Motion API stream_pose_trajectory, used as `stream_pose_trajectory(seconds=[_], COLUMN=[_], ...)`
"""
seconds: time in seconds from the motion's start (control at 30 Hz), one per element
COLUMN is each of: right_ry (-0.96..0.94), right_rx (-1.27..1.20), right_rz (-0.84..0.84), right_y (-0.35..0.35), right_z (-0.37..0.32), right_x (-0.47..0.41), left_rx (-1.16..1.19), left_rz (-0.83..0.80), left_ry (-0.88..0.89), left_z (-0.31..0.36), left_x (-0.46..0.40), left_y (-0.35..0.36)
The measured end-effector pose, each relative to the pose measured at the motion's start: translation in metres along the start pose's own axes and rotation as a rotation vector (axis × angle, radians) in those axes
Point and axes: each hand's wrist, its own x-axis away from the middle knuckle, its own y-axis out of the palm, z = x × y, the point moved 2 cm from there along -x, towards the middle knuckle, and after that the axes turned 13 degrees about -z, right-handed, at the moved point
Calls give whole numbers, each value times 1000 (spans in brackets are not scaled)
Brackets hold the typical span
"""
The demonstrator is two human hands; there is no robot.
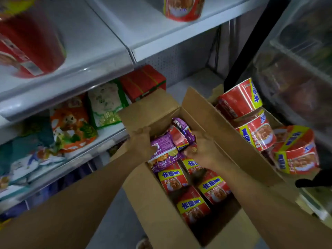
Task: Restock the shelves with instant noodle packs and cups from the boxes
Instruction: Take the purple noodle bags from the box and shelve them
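An open cardboard box [158, 203] stands on the floor below me, filled with several red noodle cups [193, 206] and purple noodle packs. My left hand [141, 141] grips the left side of a purple noodle pack [164, 151] at the top of the pile. My right hand [201, 150] holds its right side, fingers curled among the packs. A second purple pack [180, 125] lies just behind. White shelves [100, 56] rise to the left, with a red cup [30, 49] on the upper left one.
A second box at right holds stacked red noodle bowls [255, 130]. The middle shelf carries an orange pack [72, 126], a green-white pack [106, 103] and a red carton [143, 81]. A glass-door cabinet [294, 72] stands at far right. Another red cup [183, 8] sits on the top shelf.
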Motion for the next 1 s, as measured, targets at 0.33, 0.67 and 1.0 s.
stream_pose_trajectory(seconds=[0.33,0.67,1.0], right_ry=[27,31,66], right_rx=[28,-1,-81], right_rz=[-94,-107,-89], right_y=[43,66,69], right_z=[64,94,94], right_x=[-78,-120,-112], left_rx=[-64,-113,-29], left_rz=[-123,-172,-139], left_ry=[-81,-108,33], left_z=[-24,-26,-27], left_x=[-96,-159,-142], left_y=[77,103,96])
